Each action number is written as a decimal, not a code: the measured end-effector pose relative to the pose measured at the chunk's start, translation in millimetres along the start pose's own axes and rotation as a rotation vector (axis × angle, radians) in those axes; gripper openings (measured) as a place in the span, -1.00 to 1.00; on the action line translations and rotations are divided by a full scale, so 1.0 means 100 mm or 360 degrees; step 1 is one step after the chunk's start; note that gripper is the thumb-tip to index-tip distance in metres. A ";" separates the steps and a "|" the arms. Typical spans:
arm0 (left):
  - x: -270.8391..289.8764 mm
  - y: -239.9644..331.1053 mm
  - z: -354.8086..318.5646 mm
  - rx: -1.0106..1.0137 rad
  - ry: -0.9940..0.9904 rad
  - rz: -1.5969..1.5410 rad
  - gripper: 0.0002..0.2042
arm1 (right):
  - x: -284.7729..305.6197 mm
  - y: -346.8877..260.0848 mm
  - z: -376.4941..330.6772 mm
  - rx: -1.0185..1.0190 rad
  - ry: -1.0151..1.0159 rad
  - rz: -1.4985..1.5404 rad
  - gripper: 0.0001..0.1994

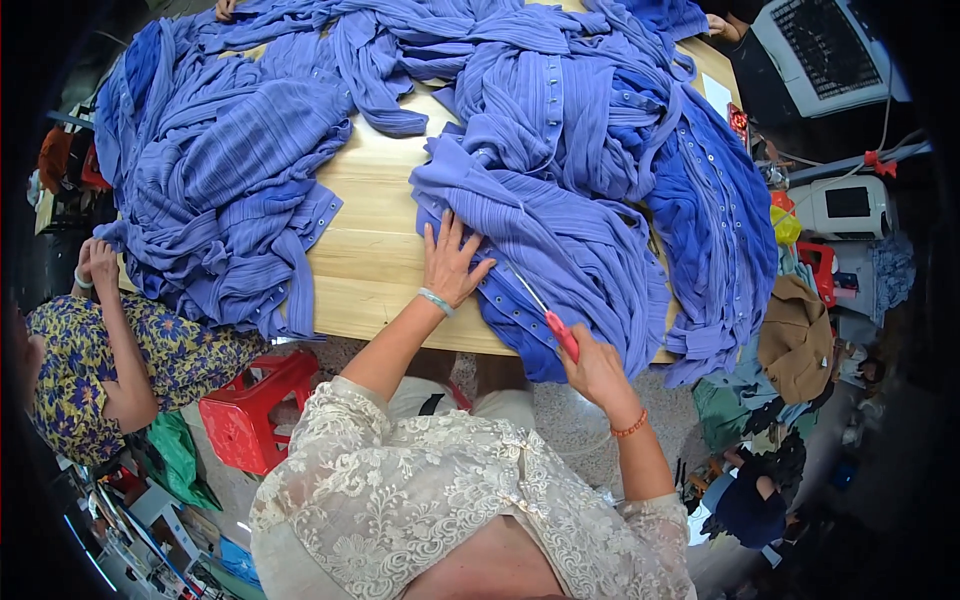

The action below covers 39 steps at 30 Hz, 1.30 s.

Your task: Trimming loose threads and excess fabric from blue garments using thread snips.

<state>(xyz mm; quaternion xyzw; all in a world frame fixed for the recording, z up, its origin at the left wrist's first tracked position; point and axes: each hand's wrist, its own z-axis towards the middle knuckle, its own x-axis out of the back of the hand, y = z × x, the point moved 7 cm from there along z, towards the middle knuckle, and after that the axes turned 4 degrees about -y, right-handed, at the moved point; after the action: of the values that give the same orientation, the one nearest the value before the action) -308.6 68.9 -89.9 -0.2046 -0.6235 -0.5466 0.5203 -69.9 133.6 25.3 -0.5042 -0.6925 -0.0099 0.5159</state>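
- Pressing flat w/ left hand (450, 262), fingers spread, on blue garment (560, 250) at table (375, 250) near edge.
- Right hand (592, 368) in closed grip on red-handled scissors (548, 318), blades on garment.
- Judging: trimming underway; big blue pile (220, 170) left of garment looks undone.

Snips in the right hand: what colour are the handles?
Red handles on the snips, seen in the head view.

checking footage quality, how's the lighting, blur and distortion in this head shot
Head view: even, soft light, no harsh glare; fisheye bends the wooden table edge and darkens the corners; left hand and blue garments sharp; right hand with red-handled tool fairly sharp.
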 end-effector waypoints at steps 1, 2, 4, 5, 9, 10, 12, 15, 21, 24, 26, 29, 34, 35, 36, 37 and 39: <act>-0.04 -0.04 -0.02 0.0015 -0.0049 0.0028 -0.40 | -0.02 -0.08 0.13 -0.0027 -0.0120 -0.0072 -0.74; -0.03 -0.04 -0.03 -0.0021 0.0028 -0.0033 -0.45 | 0.00 -0.19 0.24 0.0043 -0.0087 -0.0132 -0.75; -0.06 -0.08 -0.05 -0.0013 0.0007 -0.0017 -0.46 | -0.01 -0.40 0.50 0.0102 -0.0116 -0.0187 -0.74; -0.07 -0.07 -0.04 -0.0014 -0.0012 -0.0002 -0.46 | 0.01 -0.49 0.59 0.0158 -0.0136 -0.0241 -0.73; -0.01 -0.04 0.03 -0.0073 0.0050 -0.0080 -0.46 | 0.06 -0.51 0.75 0.0116 -0.0184 -0.0293 -0.69; 0.01 -0.04 0.02 -0.0084 0.0067 -0.0085 -0.45 | 0.07 -0.48 0.72 0.0109 -0.0191 -0.0290 -0.69; 0.04 -0.03 0.02 -0.0100 0.0098 -0.0046 -0.44 | 0.10 -0.36 0.60 0.0037 -0.0258 -0.0293 -0.69; 0.17 0.05 0.08 -0.0062 0.0141 0.0003 -0.44 | 0.17 -0.12 0.39 0.0032 -0.0245 -0.0133 -0.72; 0.25 0.64 0.43 -0.0327 -0.0037 -0.0306 -0.37 | 0.27 0.51 -0.14 0.0044 0.0247 0.0195 -0.81; 0.16 0.75 0.67 -0.0361 0.0014 -0.0338 -0.28 | 0.27 0.72 -0.41 0.0016 0.0352 0.0210 -0.84; 0.10 0.78 0.77 -0.0260 0.0108 -0.0396 -0.22 | 0.23 0.80 -0.55 -0.0067 0.0217 0.0180 -0.84; -0.06 1.03 0.58 -0.0253 0.0173 -0.0265 -0.26 | 0.18 0.89 -0.75 -0.0186 0.0058 0.0232 -0.84; -0.39 1.45 -0.17 -0.0288 -0.0171 -0.0032 -0.39 | 0.22 0.87 -0.98 -0.0136 -0.0087 0.0106 -0.84; -0.43 1.46 -0.17 -0.0324 -0.0219 0.0022 -0.43 | 0.20 0.85 -1.01 -0.0132 -0.0167 0.0003 -0.82; -0.48 1.45 -0.16 -0.0362 -0.0266 0.0074 -0.46 | 0.18 0.85 -1.05 -0.0130 -0.0247 -0.0101 -0.80; -0.35 1.51 -0.08 -0.0436 -0.0114 0.0038 -0.59 | 0.19 0.87 -1.09 -0.0135 -0.0246 -0.0099 -0.80; -0.42 1.45 -0.06 -0.0437 -0.0215 -0.0100 -0.63 | 0.19 0.92 -1.15 -0.0130 -0.0302 -0.0162 -0.79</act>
<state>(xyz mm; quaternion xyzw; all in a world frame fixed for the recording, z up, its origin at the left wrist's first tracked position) -170.6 122.6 -59.0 -0.2906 -0.5825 -0.6277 0.4269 76.9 130.5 45.8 -0.4876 -0.7620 -0.0167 0.4258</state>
